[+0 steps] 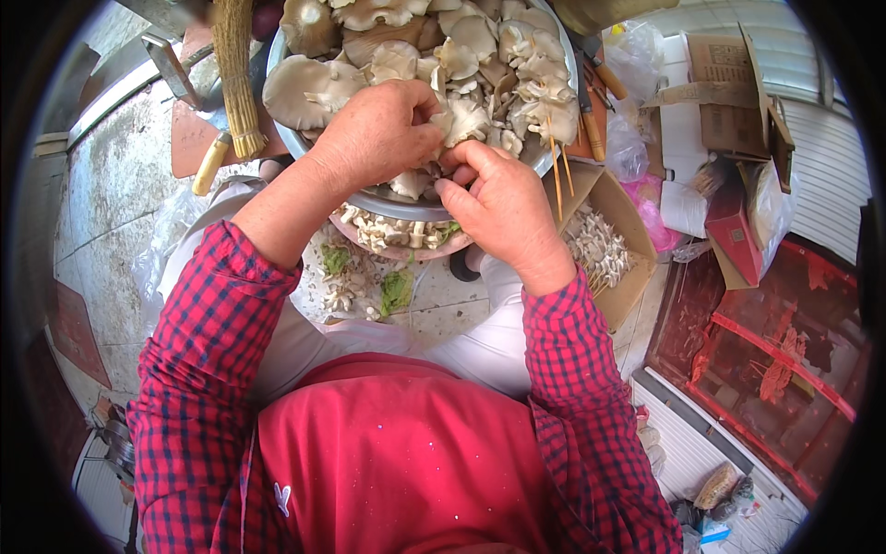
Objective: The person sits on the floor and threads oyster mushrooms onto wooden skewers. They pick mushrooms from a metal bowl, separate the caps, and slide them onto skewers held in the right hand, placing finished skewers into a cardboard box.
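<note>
A metal basin (564,52) heaped with grey-white oyster mushrooms (387,59) stands before me. Over its near side, my left hand (387,131) pinches a piece of oyster mushroom (453,124) with bent fingers. Close beside it my right hand (502,201) has thumb and fingertips on mushroom pieces at the same spot; the fingers partly hide what they grip. Along the basin's right side lie mushrooms threaded on bamboo skewers (556,173), their bare ends sticking out over the rim.
Below the basin sits a bowl of mushroom stem pieces (387,232); more scraps (339,284) lie on the floor. At right, a cardboard box (633,291) holds skewered mushrooms (595,246). A bundle of thin sticks (239,83), a wooden-handled tool (211,165) and plastic bags (626,145) flank the basin.
</note>
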A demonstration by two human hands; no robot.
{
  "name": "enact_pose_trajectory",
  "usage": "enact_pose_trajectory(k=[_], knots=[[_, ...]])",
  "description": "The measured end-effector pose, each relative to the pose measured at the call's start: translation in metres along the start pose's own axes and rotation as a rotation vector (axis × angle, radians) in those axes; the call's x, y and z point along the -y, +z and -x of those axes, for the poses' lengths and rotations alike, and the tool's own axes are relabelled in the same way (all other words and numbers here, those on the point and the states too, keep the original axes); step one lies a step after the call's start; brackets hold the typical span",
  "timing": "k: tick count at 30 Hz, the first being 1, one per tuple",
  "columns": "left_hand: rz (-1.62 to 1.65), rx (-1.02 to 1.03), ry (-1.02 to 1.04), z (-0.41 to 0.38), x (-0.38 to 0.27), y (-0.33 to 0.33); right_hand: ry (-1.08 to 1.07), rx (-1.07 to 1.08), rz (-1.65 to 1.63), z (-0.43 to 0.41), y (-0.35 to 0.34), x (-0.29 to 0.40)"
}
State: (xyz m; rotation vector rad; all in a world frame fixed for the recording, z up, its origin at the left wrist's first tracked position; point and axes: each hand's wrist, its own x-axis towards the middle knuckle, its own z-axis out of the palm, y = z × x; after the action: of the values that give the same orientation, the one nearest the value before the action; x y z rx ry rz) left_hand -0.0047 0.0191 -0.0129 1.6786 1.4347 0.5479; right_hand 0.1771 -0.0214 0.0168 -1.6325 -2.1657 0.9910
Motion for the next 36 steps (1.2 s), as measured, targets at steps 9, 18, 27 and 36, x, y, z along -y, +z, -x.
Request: enact_pose_trajectory(k=[9, 18, 27, 36], knots=[[0.118, 0.008, -0.055, 0.0, 0.002, -0.003, 0.007, 0.013, 0.04, 0.001, -0.001, 0.002], [0.179, 0.005, -0.041, 0.002, 0.004, -0.006, 0.013, 0.02, 0.036, 0.001, 0.0, 0.005], [0.174, 0.02, -0.012, 0.004, 0.004, -0.007, -0.015, 0.028, 0.057, 0.003, 0.001, 0.005], [0.113, -0.008, 0.052, 0.011, 0.001, -0.009, -0.05, 0.054, 0.117, 0.007, 0.004, 0.003]])
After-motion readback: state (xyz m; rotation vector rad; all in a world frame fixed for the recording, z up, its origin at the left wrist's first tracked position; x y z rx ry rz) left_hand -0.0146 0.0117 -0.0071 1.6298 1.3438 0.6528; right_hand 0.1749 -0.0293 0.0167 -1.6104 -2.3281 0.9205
